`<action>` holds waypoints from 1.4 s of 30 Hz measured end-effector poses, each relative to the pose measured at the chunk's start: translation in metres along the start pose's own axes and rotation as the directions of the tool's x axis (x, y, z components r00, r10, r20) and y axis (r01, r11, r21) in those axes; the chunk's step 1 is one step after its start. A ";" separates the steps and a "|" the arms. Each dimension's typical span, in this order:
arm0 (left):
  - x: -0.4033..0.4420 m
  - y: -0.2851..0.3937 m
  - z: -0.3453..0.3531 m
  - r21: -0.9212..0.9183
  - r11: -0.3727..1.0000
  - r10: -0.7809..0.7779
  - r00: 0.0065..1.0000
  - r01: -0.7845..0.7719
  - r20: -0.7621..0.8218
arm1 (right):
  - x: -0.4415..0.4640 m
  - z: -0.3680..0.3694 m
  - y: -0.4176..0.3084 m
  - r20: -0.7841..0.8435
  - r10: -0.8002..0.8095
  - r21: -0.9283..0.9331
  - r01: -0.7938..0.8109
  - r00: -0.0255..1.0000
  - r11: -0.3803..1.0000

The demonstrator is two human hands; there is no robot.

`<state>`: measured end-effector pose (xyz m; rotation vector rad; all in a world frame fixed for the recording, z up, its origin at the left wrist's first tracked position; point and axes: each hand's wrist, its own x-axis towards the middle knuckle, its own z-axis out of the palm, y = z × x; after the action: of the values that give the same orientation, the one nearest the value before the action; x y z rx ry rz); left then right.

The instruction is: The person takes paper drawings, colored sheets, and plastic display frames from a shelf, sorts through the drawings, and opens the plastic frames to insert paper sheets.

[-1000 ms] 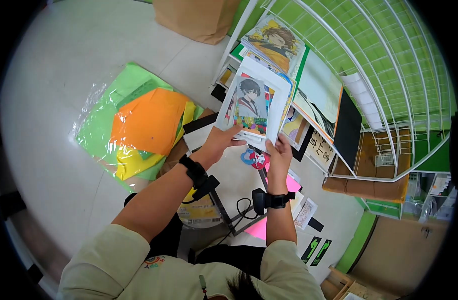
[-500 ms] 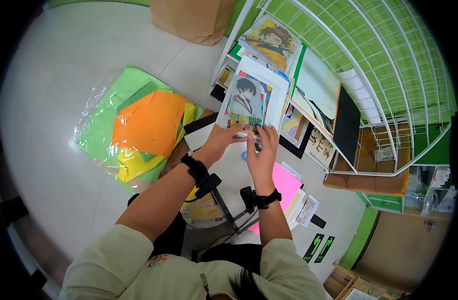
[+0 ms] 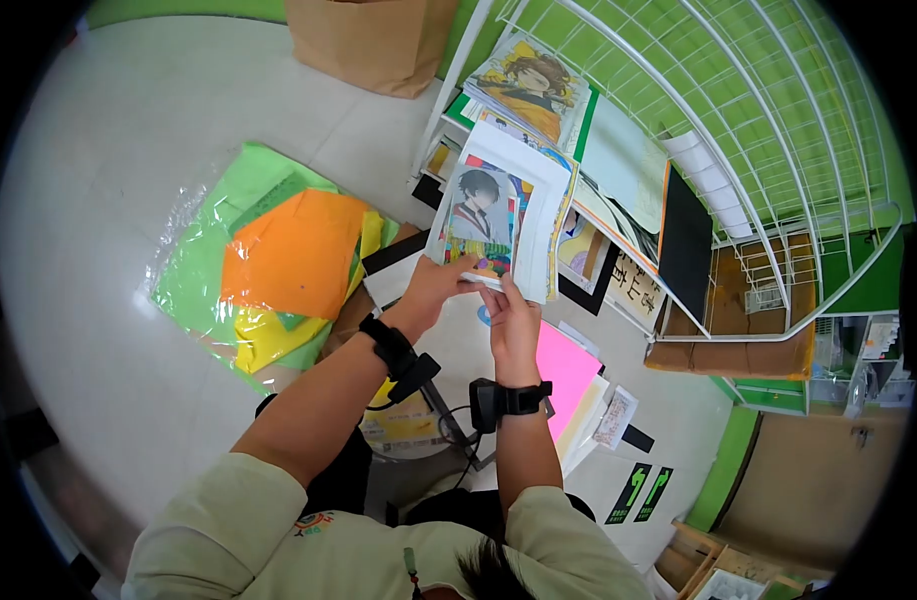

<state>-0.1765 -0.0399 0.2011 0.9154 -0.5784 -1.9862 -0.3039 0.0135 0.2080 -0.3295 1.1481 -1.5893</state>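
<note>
A stack of drawings (image 3: 481, 208) is held up in front of me, with a black-haired cartoon figure on the top sheet and colorful pictures beneath it. Larger white paper (image 3: 540, 185) shows behind the top sheet. My left hand (image 3: 438, 285) is closed on the stack's lower left edge, thumb on the front. At the bottom edge, my right hand (image 3: 513, 315) pinches the papers with its fingertips. Both wrists wear black straps with small devices. Just beyond the stack lies another drawing (image 3: 533, 85) of a brown-haired figure in yellow.
A white wire rack (image 3: 768, 160) stands at right, with a black board (image 3: 685, 245) and a cardboard box (image 3: 728, 355). On the floor at left lie green, orange and yellow sheets (image 3: 293, 255) in clear plastic. A brown paper bag (image 3: 373, 45) stands behind. Pink paper (image 3: 566, 375) lies below right.
My right hand has slid from the front of the stack down to its lower edge. The stack has shifted slightly left and down, and the whole view has moved a little.
</note>
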 end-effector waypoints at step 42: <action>-0.026 0.042 0.006 -0.172 0.951 0.212 0.947 -0.258 -0.243 | 0.338 0.112 -0.054 0.101 0.048 0.038 -0.052 0.994 0.998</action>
<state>-0.1506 -0.0400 0.2430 0.8827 -0.3350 -1.6657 -0.3795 -0.3381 0.1909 -0.3469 1.0386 -1.5337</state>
